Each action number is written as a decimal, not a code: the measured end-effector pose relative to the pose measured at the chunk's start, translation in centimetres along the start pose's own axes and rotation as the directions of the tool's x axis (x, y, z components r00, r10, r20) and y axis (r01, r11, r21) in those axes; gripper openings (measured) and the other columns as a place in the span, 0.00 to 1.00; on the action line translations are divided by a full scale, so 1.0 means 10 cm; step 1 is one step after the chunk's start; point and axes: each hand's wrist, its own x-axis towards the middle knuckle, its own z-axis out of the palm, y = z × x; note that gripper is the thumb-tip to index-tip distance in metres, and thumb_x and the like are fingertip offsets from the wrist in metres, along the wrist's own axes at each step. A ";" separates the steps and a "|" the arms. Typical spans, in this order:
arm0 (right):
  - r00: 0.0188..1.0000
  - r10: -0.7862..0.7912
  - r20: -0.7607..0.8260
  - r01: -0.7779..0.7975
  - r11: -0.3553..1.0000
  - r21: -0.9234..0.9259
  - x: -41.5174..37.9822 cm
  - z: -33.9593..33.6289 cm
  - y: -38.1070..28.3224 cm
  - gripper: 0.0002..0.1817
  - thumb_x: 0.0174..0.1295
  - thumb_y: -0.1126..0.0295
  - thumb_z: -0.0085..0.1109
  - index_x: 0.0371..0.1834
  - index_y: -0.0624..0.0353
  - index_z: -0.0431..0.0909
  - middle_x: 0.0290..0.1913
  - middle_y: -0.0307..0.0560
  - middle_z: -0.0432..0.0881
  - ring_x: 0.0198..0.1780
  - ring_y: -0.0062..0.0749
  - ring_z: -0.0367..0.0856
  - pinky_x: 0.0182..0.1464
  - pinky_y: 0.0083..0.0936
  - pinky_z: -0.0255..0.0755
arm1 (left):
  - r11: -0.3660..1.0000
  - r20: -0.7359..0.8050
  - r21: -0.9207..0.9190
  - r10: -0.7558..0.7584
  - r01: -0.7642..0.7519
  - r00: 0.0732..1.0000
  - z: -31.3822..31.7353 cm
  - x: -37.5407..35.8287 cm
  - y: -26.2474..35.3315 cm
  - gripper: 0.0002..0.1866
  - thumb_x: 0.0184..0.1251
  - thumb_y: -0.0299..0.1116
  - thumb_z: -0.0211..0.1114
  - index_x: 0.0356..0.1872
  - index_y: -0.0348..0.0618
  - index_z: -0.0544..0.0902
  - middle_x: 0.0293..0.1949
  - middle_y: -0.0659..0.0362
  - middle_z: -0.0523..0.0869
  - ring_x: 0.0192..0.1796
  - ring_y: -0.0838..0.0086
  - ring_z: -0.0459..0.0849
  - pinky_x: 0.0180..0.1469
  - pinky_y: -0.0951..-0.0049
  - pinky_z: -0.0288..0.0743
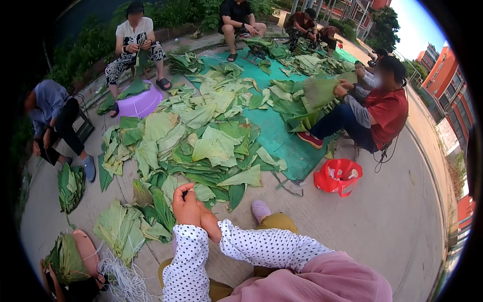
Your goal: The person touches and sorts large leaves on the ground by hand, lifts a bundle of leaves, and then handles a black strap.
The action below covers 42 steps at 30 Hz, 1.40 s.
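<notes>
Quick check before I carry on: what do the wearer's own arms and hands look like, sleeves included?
The left hand and right hand show no gloves. White sleeves with small dark polka dots run down both forearms to the wrists. Further up, a plain dusty-pink garment shows.

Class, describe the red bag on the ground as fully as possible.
The red bag stands open-topped on the grey concrete, beside the green sheet and near a seated person in a red top. Its walls look like thin fabric or plastic. A strap handle hangs down its near side. Pale items show inside, too small to identify. No hand touches it.
</notes>
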 end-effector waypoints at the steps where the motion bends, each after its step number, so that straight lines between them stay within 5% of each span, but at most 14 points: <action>1: 1.000 0.001 -0.001 -0.001 0.999 -0.032 -0.01 -0.01 0.00 0.23 0.72 0.59 0.36 0.65 0.59 0.60 0.59 0.44 0.69 0.58 0.27 0.68 0.60 0.22 0.63 | 1.000 -0.001 -0.002 -0.004 0.004 1.000 0.00 0.00 -0.01 0.07 0.62 0.23 0.56 0.39 0.40 0.80 0.36 0.64 0.79 0.37 0.82 0.72 0.41 0.81 0.67; 9: 0.999 0.047 -0.010 -0.046 0.998 0.036 -0.02 0.03 -0.03 0.21 0.72 0.58 0.36 0.62 0.57 0.61 0.54 0.43 0.71 0.53 0.24 0.71 0.55 0.22 0.66 | 1.000 0.000 -0.011 0.003 -0.003 1.000 0.00 0.01 -0.01 0.07 0.62 0.23 0.56 0.39 0.40 0.80 0.36 0.64 0.79 0.37 0.82 0.72 0.42 0.81 0.67; 11: 0.998 0.057 -0.006 -0.057 0.998 -0.035 -0.04 0.04 -0.05 0.24 0.74 0.56 0.27 0.65 0.58 0.57 0.57 0.48 0.71 0.56 0.28 0.72 0.57 0.23 0.67 | 1.000 -0.003 -0.010 -0.001 0.001 1.000 0.01 0.00 -0.01 0.07 0.62 0.23 0.56 0.39 0.40 0.80 0.36 0.64 0.79 0.37 0.81 0.72 0.42 0.81 0.67; 13: 0.998 0.065 -0.001 -0.065 0.998 -0.026 -0.01 0.00 0.00 0.24 0.74 0.55 0.27 0.65 0.58 0.57 0.57 0.47 0.71 0.56 0.28 0.72 0.57 0.23 0.67 | 0.999 -0.013 -0.014 0.039 -0.039 0.999 0.01 0.01 -0.03 0.06 0.63 0.23 0.56 0.39 0.39 0.79 0.30 0.67 0.76 0.29 0.85 0.67 0.32 0.83 0.64; 21: 0.997 0.077 0.005 -0.077 0.997 0.003 -0.01 0.00 0.01 0.25 0.74 0.54 0.28 0.66 0.58 0.57 0.57 0.47 0.72 0.55 0.27 0.73 0.56 0.23 0.68 | 1.000 -0.010 -0.004 0.029 -0.029 1.000 0.00 0.02 -0.05 0.06 0.62 0.23 0.56 0.39 0.40 0.80 0.33 0.66 0.78 0.33 0.83 0.70 0.37 0.82 0.66; 26: 0.999 0.039 0.007 -0.038 0.999 -0.038 -0.01 0.01 -0.01 0.25 0.74 0.55 0.28 0.67 0.58 0.56 0.58 0.47 0.71 0.56 0.27 0.72 0.57 0.22 0.67 | 1.000 -0.001 0.012 -0.002 0.002 1.000 0.00 0.01 -0.02 0.07 0.62 0.24 0.56 0.39 0.40 0.80 0.36 0.64 0.79 0.37 0.81 0.72 0.42 0.81 0.68; 28: 1.000 0.031 -0.005 -0.031 0.999 -0.017 -0.02 0.02 -0.02 0.23 0.73 0.57 0.33 0.65 0.58 0.59 0.57 0.45 0.71 0.55 0.26 0.71 0.56 0.22 0.67 | 1.000 -0.013 -0.004 0.027 -0.027 1.000 0.01 0.01 -0.02 0.07 0.62 0.23 0.55 0.39 0.39 0.79 0.30 0.66 0.77 0.30 0.85 0.68 0.33 0.83 0.64; 42: 0.999 0.046 -0.001 -0.046 0.998 0.046 -0.04 0.04 -0.07 0.21 0.71 0.60 0.39 0.63 0.57 0.62 0.55 0.42 0.71 0.54 0.24 0.71 0.56 0.22 0.66 | 0.999 -0.018 -0.009 0.048 -0.048 0.999 0.01 0.02 -0.05 0.07 0.62 0.22 0.56 0.39 0.39 0.79 0.30 0.66 0.77 0.30 0.85 0.68 0.33 0.83 0.64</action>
